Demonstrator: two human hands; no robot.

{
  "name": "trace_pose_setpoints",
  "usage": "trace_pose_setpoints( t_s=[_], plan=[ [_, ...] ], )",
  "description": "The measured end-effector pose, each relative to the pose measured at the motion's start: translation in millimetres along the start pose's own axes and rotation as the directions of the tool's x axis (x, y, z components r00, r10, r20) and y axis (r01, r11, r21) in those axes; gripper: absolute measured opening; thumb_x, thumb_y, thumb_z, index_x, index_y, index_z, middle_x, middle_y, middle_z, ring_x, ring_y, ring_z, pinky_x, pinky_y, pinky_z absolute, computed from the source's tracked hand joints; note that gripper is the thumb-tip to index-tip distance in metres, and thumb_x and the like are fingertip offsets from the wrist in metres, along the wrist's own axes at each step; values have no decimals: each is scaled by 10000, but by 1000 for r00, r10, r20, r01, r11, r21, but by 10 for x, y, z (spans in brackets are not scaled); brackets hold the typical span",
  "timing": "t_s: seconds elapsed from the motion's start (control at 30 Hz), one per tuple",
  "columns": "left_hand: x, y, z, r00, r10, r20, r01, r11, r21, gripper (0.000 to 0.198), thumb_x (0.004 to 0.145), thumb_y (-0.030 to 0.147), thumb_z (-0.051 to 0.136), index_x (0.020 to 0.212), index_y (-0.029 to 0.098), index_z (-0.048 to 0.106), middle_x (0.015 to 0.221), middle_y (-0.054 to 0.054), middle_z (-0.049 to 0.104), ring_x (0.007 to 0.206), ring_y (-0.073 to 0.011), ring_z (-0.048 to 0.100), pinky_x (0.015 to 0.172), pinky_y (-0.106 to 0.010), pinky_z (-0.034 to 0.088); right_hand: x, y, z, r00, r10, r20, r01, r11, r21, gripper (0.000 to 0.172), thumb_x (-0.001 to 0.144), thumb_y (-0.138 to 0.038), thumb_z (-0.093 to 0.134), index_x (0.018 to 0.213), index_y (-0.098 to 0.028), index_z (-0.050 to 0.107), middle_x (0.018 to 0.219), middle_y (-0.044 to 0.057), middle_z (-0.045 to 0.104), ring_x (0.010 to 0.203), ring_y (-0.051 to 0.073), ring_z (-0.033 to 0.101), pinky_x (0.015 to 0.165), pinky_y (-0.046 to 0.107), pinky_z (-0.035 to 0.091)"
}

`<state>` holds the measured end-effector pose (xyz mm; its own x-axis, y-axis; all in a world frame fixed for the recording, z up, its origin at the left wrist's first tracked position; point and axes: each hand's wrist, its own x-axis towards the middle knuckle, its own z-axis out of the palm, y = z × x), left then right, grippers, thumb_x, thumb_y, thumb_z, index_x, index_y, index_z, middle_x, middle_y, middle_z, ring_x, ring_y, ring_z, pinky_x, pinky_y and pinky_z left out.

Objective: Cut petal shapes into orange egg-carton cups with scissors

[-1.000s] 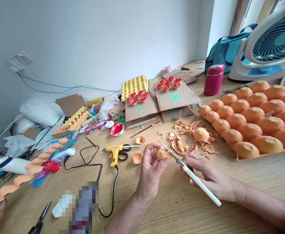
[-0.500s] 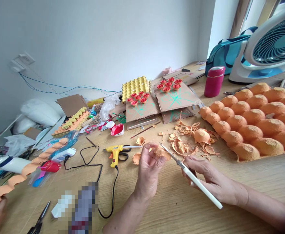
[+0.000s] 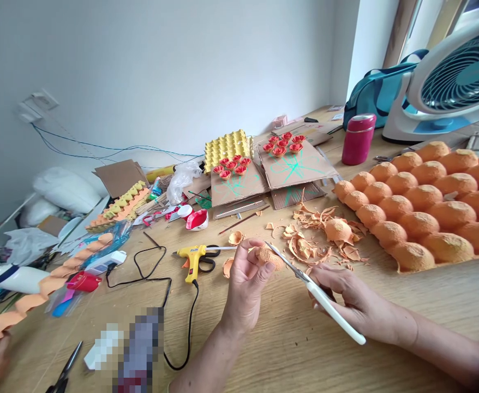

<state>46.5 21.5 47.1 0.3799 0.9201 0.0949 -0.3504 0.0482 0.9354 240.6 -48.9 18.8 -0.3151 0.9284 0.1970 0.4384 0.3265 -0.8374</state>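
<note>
Orange pulp cup (image 3: 270, 256) pinched between thumb and fingertips of the left hand (image 3: 245, 284) above the table (image 3: 297, 349), scissors (image 3: 292, 267) at its rim.
The right hand (image 3: 352, 303) wraps its fingers round the white handles. With the blades so near the pinching thumb, a slip could nick it or tear the thin pulp. Both hands sit slightly further left than a second ago.

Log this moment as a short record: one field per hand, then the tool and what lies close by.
left hand: grips orange carton cup between thumb and fingers, above the table
right hand: holds white-handled scissors
blades: tips reach the cup
near: orange trimmings beyond the cup; orange egg tray on the right; yellow glue gun on the left
surface: wooden table
</note>
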Motion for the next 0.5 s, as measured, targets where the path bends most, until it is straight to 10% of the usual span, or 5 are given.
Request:
trace_pose_setpoints(
  t_s=[0.5],
  plan=[
    [-137,-206,28,966,80,245,-203,822,532,365,843,207,706,1176,262,567,1131,-62,632,1059,-211,589,964,-339,429,89,67,16,949,269,-167,-141,832,537,501,751,-635,717,995,-223,567,848,5,580,650,134,495,554,258,442]
  ],
)
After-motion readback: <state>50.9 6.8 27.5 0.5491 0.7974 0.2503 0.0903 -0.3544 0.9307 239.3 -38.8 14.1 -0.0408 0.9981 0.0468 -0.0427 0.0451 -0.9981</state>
